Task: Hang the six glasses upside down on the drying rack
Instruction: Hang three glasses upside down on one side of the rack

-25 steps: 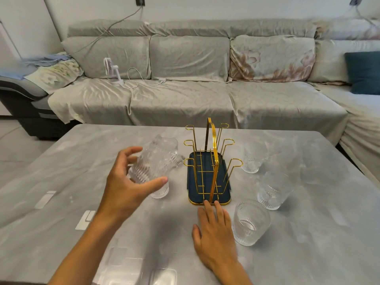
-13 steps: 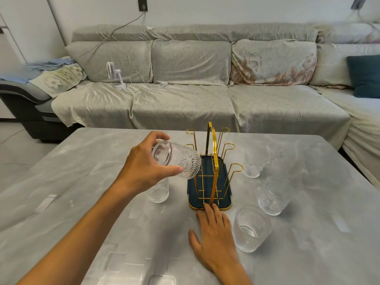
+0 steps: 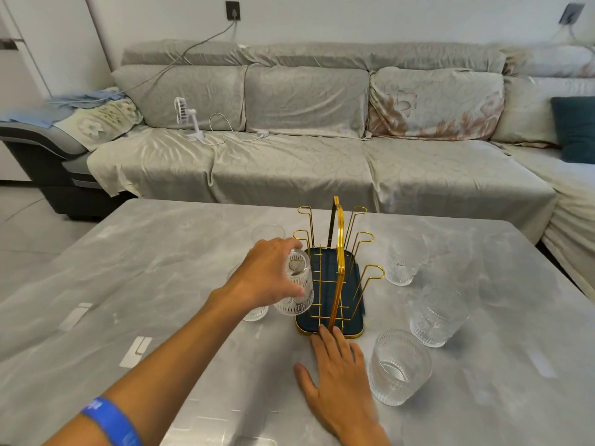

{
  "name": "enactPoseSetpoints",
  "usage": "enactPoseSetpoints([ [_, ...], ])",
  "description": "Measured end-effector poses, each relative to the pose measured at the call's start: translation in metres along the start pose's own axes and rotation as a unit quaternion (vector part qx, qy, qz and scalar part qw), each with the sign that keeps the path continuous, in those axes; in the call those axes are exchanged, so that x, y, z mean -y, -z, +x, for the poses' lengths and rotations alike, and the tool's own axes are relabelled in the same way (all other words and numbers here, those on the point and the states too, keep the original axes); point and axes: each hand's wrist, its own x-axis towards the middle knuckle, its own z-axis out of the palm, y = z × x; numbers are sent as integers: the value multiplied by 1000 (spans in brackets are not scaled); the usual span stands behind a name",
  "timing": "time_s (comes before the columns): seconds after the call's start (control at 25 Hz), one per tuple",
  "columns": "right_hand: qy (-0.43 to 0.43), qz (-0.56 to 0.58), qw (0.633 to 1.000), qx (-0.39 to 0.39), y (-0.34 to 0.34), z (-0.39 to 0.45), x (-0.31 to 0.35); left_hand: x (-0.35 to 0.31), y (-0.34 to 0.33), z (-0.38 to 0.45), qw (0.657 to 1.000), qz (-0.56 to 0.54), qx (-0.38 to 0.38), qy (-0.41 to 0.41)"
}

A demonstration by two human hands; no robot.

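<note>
- Since half a second earlier, your left hand (image 3: 269,274) had turned the ribbed glass (image 3: 297,289) from sideways to base-up and lowered it at the rack's near-left prong.
- That clear, fluted glass sat under your curled fingers, gripped from above; whether the prong was inside it could not be told.
- Your right hand (image 3: 338,378) lay flat and spread on the marbled grey table (image 3: 161,268), fingertips touching the gold-wire drying rack (image 3: 335,278).
- Your left hand partly hid another glass (image 3: 256,312).

Ribbed clear glasses (image 3: 399,366), glossy gold-wire rack (image 3: 336,268)
</note>
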Motion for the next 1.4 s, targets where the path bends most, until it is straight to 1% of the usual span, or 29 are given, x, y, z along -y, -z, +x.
enactPoseSetpoints([
  [0.16, -2, -6, 1000, 3, 0, 0, -1, 2, -12, 1, 1000, -13, -8, 11],
  [0.24, -3, -8, 1000, 5, -1, 0, 1, 2, -11, -4, 1000, -15, 0, 4],
  [0.28, -3, -6, 1000, 5, 0, 0, 1, 4, -11, -10, 999, -33, -1, -2],
  [0.32, 0, -5, 1000, 2, 1, 0, 0, 8, -12, -19, 997, -77, -26, -4],
  [0.36, 4, -3, 1000, -4, 1, 0, 0, 15, -15, -31, 986, -144, -84, 7],
  [0.4, 6, -5, 1000, -13, 1, 0, 1, 26, -20, -44, 959, -221, -171, 42],
  [0.44, 8, -8, 1000, -18, 1, 0, 0, 39, -28, -57, 920, -279, -257, 96],
  [0.48, 11, -11, 1000, -18, 1, 0, 0, 52, -38, -65, 884, -308, -312, 161],
  [0.52, 12, -14, 1000, -15, 0, 0, 1, 66, -48, -70, 864, -313, -322, 228],
  [0.56, 10, -19, 1000, -11, 0, 0, 1, 78, -61, -71, 862, -302, -287, 288],
  [0.6, 9, -23, 1000, -12, 0, 0, 1, 89, -73, -68, 869, -287, -231, 330],
  [0.64, 9, -25, 1000, -12, 1, -1, 1, 97, -82, -63, 877, -277, -182, 347],
  [0.68, 10, -22, 1000, -13, 2, -1, 2, 102, -89, -56, 884, -279, -150, 345],
  [0.72, 11, -20, 1000, -16, 3, -1, 3, 105, -93, -49, 886, -294, -134, 331],
  [0.8, 13, -20, 999, -23, 2, 0, 3, 109, -96, -37, 888, -323, -124, 302],
  [0.92, 9, -21, 999, -29, 0, 2, 2, 115, -86, -30, 898, -320, -105, 282],
  [1.04, 8, -21, 1000, -22, -2, 2, 1, 122, -48, -28, 899, -323, -115, 272],
  [1.12, 6, -19, 1000, -19, -3, 1, 0, 120, -2, -23, 921, -276, -123, 247],
  [1.24, 5, -12, 1000, -20, 0, 1, 1, 95, 69, -7, 963, -174, -111, 174],
  [1.32, 6, -12, 1000, -8, 2, 0, 1, 70, 95, 11, 977, -139, -94, 131],
  [1.4, -1, -11, 1000, 5, 3, 1, 2, 44, 102, 33, 985, -124, -72, 94],
])
